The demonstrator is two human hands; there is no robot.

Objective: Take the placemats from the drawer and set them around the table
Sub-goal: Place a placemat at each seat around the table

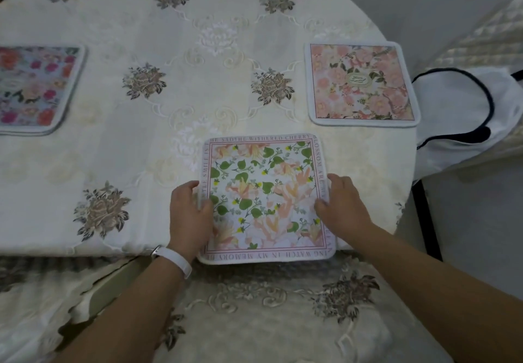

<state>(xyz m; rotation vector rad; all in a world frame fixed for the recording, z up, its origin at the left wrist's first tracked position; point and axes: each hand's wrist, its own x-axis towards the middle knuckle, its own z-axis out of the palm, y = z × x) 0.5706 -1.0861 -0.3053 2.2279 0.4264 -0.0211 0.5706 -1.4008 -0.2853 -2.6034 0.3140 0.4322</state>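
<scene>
Leaf mat at near edge of counter, left hand and right hand gripping its sides, fingers curled round, pink mat right, bright mat left

Dim, even light leaves only faint shadows; the picture is soft throughout, blurriest at the left mat, and the table edges bow from wide-angle distortion.

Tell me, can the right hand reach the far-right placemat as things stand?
Probably yes: nothing lies between the right hand and the far-right placemat, though the hand now grips the green-leaf placemat.
</scene>
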